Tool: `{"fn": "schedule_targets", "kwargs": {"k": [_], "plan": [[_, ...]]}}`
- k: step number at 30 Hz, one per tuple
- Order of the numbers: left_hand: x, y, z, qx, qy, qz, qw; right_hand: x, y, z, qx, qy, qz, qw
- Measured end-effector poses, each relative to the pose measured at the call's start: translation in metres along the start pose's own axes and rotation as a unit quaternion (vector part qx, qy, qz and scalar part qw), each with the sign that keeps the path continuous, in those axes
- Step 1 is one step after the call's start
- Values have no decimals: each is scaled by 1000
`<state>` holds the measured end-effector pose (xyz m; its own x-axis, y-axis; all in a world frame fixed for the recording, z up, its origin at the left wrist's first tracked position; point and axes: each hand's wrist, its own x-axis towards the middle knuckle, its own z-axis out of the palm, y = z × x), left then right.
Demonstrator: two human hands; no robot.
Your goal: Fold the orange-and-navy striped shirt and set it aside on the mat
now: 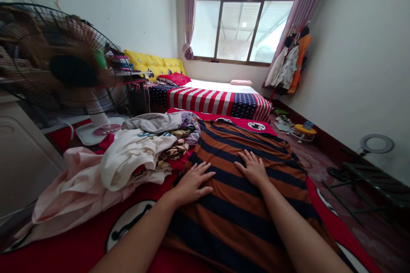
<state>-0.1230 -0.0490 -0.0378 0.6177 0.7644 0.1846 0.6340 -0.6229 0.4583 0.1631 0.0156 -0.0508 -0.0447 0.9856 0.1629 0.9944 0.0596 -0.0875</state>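
Striped shirt (pixel 237 217), lower center, seemingly soft and light, best lifted by its edges; left hand (pixel 192 183) and right hand (pixel 253 168) lie open on it, unclenched.

Heaped clothes (pixel 144 153) left of spread garment (pixel 243 204), bed (pixel 205 99) behind, fan (pixel 64 64) far left

The head camera looks forward and down, close over a striped cloth (pixel 237 217) toward a window (pixel 243 30).

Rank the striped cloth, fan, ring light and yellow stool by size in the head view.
Striped cloth; fan; then ring light and yellow stool, alike. Nearness to the camera leaves the first two unsure.
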Motion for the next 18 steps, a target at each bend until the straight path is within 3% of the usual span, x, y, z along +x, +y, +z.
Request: {"fn": "schedule_targets", "kwargs": {"k": [3,5,9,13,16,18], "plan": [[-8,-4,-17,-135,17,-12,991,1,1,0,7,5,3,1000],[-16,-8,-30,-204,61,-79,974,2,2,0,13,6,7,1000],[-34,-13,-51,-114,145,-233,955,4,5,2,13,10,3,1000],[-47,-11,-56,8,74,-295,952,0,2,5,-19,12,-1,1000],[-50,-5,-56,40,14,-295,955,-2,-6,-3,-59,14,-14,998],[-50,-1,-57,21,11,-277,961,3,-14,-15,-73,8,-38,997]]}}
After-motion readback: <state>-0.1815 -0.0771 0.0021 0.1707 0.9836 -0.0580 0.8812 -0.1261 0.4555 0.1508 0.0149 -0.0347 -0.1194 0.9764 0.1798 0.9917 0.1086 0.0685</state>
